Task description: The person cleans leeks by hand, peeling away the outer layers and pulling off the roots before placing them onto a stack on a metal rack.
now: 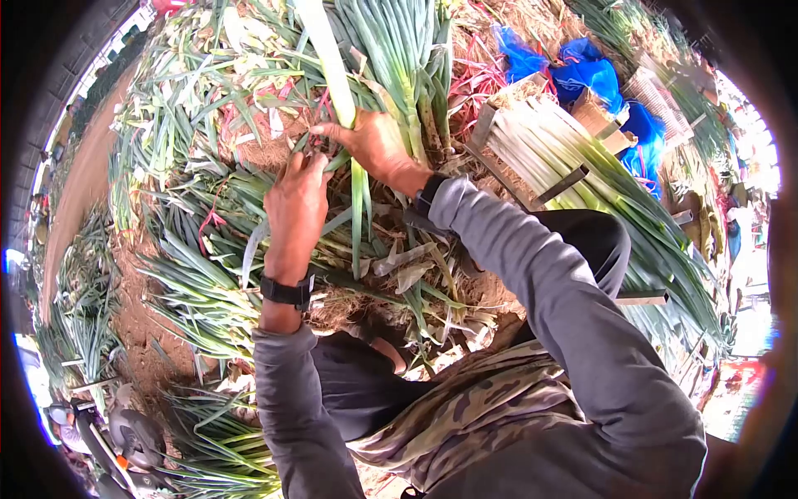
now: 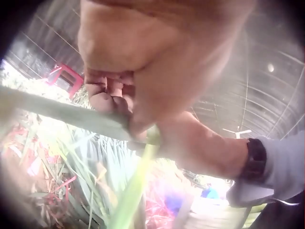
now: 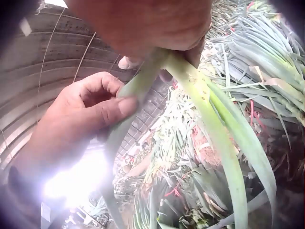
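Note:
My right hand [image 1: 378, 148] grips a long green onion [image 1: 334, 75] around its stalk, thumb pointing left. The pale stalk runs up and away from that hand, and green leaves hang below it. Close by on the left, my left hand [image 1: 298, 204] pinches one leaf between thumb and curled fingers. In the right wrist view the left hand [image 3: 81, 107] holds this leaf [image 3: 138, 90], which bends away from the other leaves [image 3: 221, 138] at the fork. The left wrist view shows the left hand [image 2: 138, 52] from close up, partly hiding the right hand.
A bunch of green onions [image 1: 399, 58] stands just beyond the hands. At the right, a rack [image 1: 559, 185] holds trimmed white-stalked ones, with blue netting [image 1: 586, 75] behind. Loose leaves [image 1: 191, 100] cover the ground at the left; more green onions [image 1: 195, 287] lie below them.

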### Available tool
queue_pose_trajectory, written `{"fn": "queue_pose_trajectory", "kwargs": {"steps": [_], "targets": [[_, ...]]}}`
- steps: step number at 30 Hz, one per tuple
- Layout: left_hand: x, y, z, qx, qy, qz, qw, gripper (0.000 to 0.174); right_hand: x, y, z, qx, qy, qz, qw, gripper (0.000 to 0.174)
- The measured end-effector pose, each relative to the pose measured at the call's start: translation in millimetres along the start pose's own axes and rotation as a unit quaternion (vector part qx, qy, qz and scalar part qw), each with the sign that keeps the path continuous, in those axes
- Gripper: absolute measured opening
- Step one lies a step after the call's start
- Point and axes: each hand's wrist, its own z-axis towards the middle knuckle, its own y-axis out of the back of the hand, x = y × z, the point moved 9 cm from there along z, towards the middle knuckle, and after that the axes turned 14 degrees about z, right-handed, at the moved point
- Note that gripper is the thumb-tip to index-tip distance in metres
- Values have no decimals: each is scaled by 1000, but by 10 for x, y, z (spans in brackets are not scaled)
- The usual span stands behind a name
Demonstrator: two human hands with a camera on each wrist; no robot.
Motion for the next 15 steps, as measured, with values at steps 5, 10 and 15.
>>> {"fn": "queue_pose_trajectory", "kwargs": {"steps": [5, 10, 15], "targets": [[-19, -62, 34, -4, 16, -37, 999, 24, -281, 37, -5, -26, -9, -36, 999, 68], [-506, -74, 5, 22, -12, -88, 996, 17, -96, 511, -79, -79, 30, 26, 996, 59], [-831, 74, 34, 30, 11, -235, 971, 15, 202, 970, -230, -88, 8, 183, 979, 52]]}}
